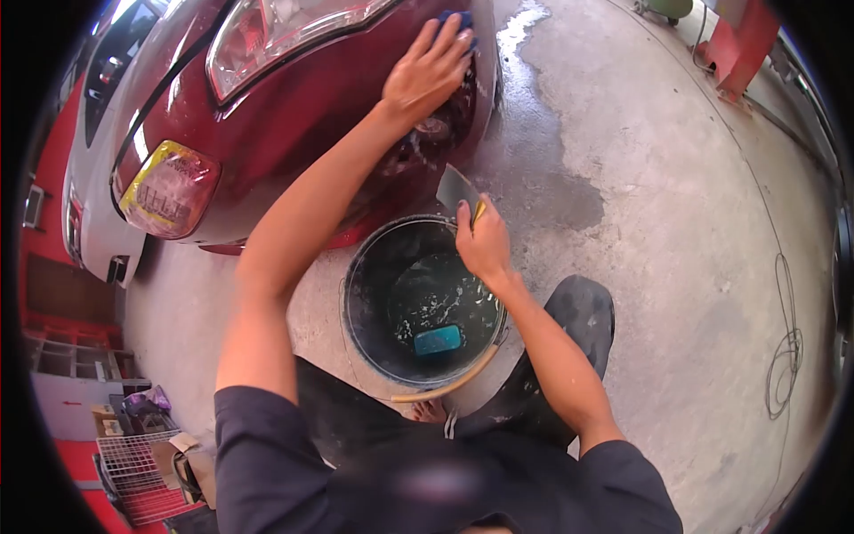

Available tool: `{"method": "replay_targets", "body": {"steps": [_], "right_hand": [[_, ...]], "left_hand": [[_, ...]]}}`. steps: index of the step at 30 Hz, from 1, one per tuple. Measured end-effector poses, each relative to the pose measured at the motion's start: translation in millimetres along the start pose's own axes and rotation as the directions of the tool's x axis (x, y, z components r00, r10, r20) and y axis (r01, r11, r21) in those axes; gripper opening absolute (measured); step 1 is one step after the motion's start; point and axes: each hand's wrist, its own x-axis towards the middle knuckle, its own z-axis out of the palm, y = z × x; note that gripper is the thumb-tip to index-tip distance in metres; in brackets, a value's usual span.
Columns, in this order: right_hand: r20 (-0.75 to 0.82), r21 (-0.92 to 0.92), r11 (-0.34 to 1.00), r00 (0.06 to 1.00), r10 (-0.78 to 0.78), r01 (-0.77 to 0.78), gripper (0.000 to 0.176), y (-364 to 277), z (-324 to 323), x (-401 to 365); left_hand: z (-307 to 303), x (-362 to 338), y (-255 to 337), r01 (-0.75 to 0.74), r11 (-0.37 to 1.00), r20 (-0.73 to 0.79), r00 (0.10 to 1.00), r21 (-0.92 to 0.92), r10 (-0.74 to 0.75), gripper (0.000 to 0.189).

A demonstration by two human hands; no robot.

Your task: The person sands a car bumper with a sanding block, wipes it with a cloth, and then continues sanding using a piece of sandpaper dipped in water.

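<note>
My left hand (427, 78) lies against the wet, dark red car bumper (342, 93). Its fingers press on a dark blue pad (458, 20), mostly hidden beneath them. My right hand (486, 238) is closed on a flat grey scraper (455, 189) with a yellow handle part, held above the rim of a black bucket (354, 307). Dark water with suds fills the bottom of the bucket, and a teal block (437, 340) rests in it. The bucket stands between my legs, its handle lowered towards me.
A headlight (258, 44) and a scuffed, yellow-edged lamp (169, 189) are set in the car's body. Wet concrete (556, 169) spreads on the right. A loose cable (783, 374) and a red metal post (738, 53) are farther right. At lower left stands a wire rack (142, 476).
</note>
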Motion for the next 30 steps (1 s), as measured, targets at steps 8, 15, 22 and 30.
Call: {"method": "replay_targets", "body": {"steps": [8, 15, 22, 30], "right_hand": [[0.097, -0.142, 0.985, 0.989, 0.11, -0.096, 0.042, -2, -6, 6], [0.157, -0.154, 0.971, 0.966, 0.207, -0.184, 0.045, 2, -4, 11], [0.067, -0.143, 0.955, 0.96, 0.272, -0.26, 0.043, 2, -13, 2], [-0.011, -0.386, 0.921, 0.999, 0.042, -0.043, 0.032, 28, -19, -16]], "left_hand": [[-45, -185, -70, 0.369, 0.888, -0.038, 0.918, -0.273, -0.394, 0.06], [-30, -88, -76, 0.252, 0.887, -0.072, 0.951, -0.386, -0.302, 0.054], [5, 93, -59, 0.126, 0.976, 0.105, 0.988, -0.179, -0.109, 0.046], [106, 167, 23, -0.03, 0.997, 0.504, 0.861, -0.077, 0.065, 0.046]]}}
